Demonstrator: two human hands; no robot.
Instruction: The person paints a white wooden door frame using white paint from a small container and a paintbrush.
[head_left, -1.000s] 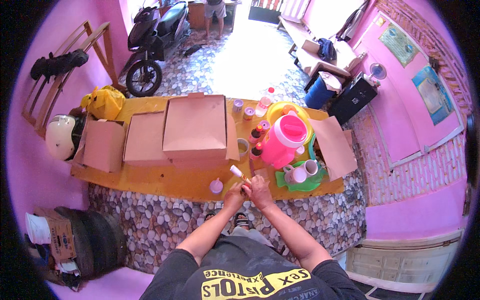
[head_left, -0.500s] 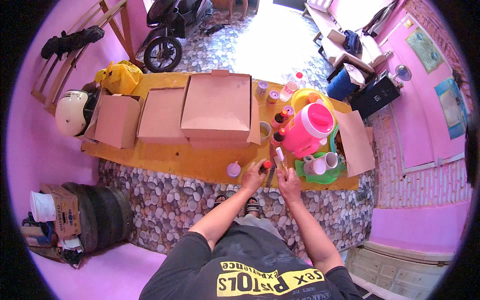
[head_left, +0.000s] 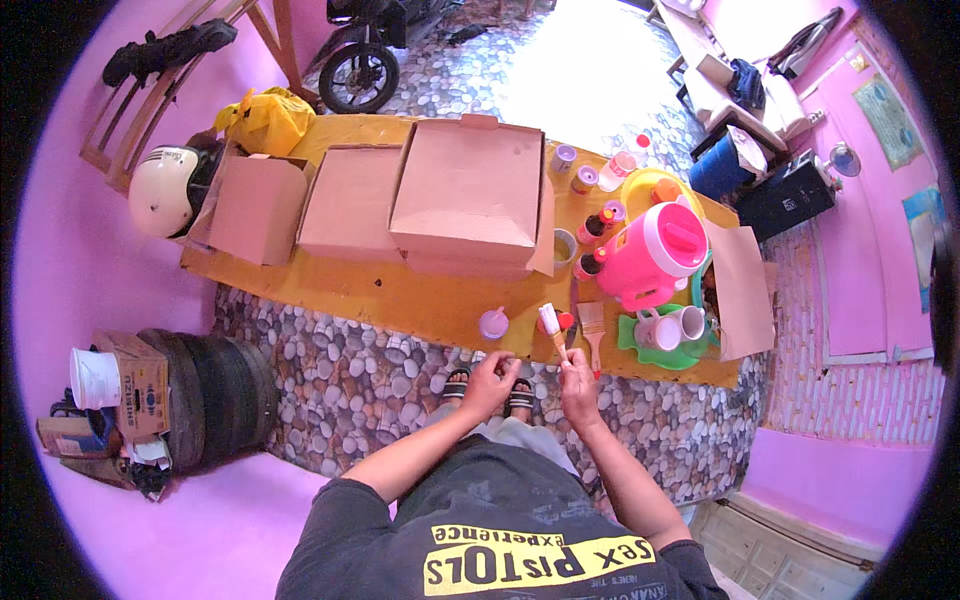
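My right hand grips a paintbrush with white bristles, held upright at the table's front edge. My left hand is beside it with curled fingers; whether anything is in them is unclear. A red-capped container stands behind the held brush, partly hidden by it. A wide, flat brush lies just to the right. A small purple cup sits on the yellow table above my left hand.
Cardboard boxes, a helmet and a yellow bag cover the table's left and back. A pink jug, dark bottles and mugs on a green tray stand right. A motorbike is beyond.
My left hand has let go of the red-capped container and moved back toward me. My right hand still holds the brush, now lower in view; the room's framing has shifted.
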